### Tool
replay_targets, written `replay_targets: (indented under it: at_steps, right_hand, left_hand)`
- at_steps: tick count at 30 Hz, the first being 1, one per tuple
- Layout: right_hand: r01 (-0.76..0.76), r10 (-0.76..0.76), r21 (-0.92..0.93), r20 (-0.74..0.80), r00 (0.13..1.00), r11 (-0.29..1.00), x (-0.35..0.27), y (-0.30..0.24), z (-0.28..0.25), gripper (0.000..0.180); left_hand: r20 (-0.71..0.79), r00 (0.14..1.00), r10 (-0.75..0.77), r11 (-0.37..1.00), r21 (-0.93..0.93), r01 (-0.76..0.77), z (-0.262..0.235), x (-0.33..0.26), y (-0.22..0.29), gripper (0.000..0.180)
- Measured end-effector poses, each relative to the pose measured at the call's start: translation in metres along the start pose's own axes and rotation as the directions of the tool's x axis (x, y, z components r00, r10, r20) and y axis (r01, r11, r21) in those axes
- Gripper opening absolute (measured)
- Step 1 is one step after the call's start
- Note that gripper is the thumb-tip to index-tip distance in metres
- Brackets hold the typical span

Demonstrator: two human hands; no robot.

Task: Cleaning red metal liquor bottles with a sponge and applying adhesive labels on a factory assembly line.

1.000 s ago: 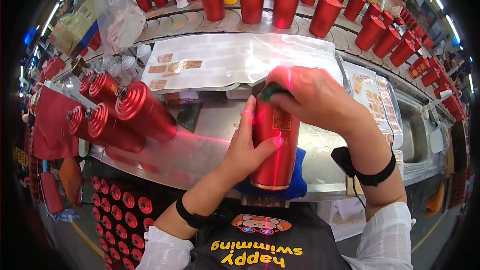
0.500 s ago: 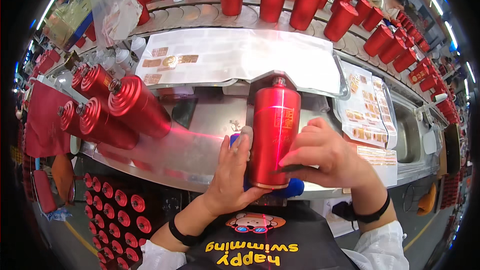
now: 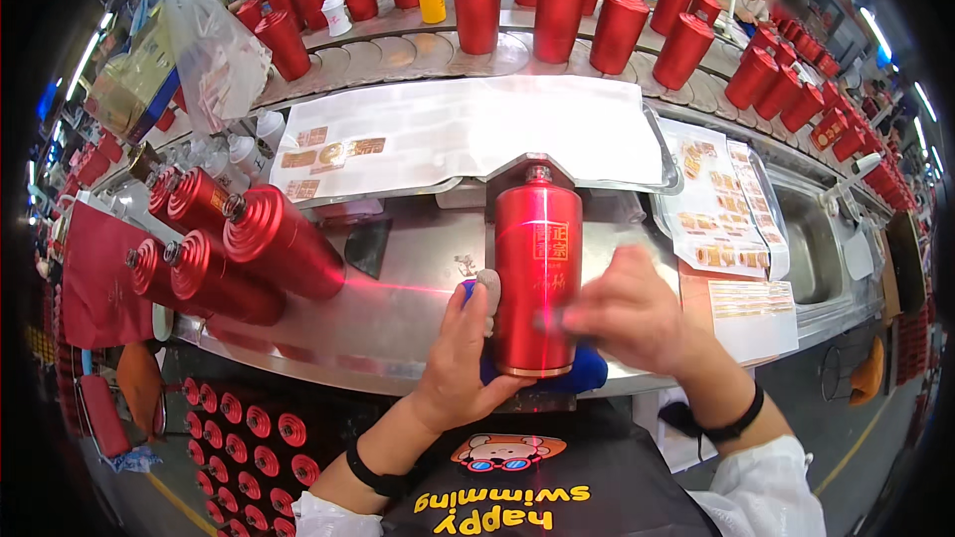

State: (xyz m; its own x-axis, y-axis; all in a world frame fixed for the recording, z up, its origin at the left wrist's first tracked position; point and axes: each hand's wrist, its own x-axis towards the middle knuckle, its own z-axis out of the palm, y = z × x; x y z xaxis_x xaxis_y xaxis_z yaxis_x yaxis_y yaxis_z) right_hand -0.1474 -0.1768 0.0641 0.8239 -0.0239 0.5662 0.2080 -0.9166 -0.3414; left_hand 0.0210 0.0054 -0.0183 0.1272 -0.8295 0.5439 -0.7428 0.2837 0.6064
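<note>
The steel bench (image 3: 413, 323) offers passage between the central red bottle (image 3: 537, 259) and the clustered bottles (image 3: 284, 244) blocking its left.

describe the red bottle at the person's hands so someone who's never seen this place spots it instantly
Find the metal worktop below the white sheet in mid-picture. At its near edge, the red bottle is between the left hand and the right hand, neck pointing away. Unlike the other red bottles, it has blue cloth showing around its lower end.

From afar I see a factory: many red bottles (image 3: 477, 15) stand on a conveyor (image 3: 398, 52) at twelve o'clock.
</note>
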Motion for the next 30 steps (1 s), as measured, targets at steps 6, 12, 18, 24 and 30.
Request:
replay_targets:
  at_steps: [6, 12, 18, 24, 30]
  right_hand:
    - [-0.270, 0.278, 0.149, -0.031, 0.960, 0.951, 0.010, 0.017, -0.014, 0.017]
    - [-0.239, 0.161, 0.203, 0.338, 0.927, 0.950, 0.051, 0.029, -0.005, 0.011]
    - [-0.145, 0.116, 0.158, 0.180, 0.977, 0.977, 0.078, 0.037, 0.001, 0.015]
    - [-0.096, 0.087, -0.066, -0.131, 0.988, 0.993, 0.034, 0.027, 0.015, 0.021]
    - [-0.312, 0.333, 0.182, -0.097, 0.938, 0.933, -0.015, 0.012, -0.027, 0.021]
  left_hand:
    - [0.235, 0.951, 0.200, 0.968, 0.105, -0.229, -0.030, 0.056, -0.018, 0.077]
    - [-0.053, 0.991, 0.123, 0.992, -0.008, -0.124, -0.019, 0.119, -0.044, 0.052]
    - [0.229, 0.799, -0.556, 0.544, -0.627, 0.558, -0.008, 0.119, -0.073, 0.041]
    - [0.645, 0.572, -0.508, -0.134, -0.714, 0.687, 0.016, 0.155, -0.085, 0.041]
    - [0.673, 0.637, -0.376, -0.035, -0.697, 0.716, 0.015, 0.166, -0.087, 0.030]
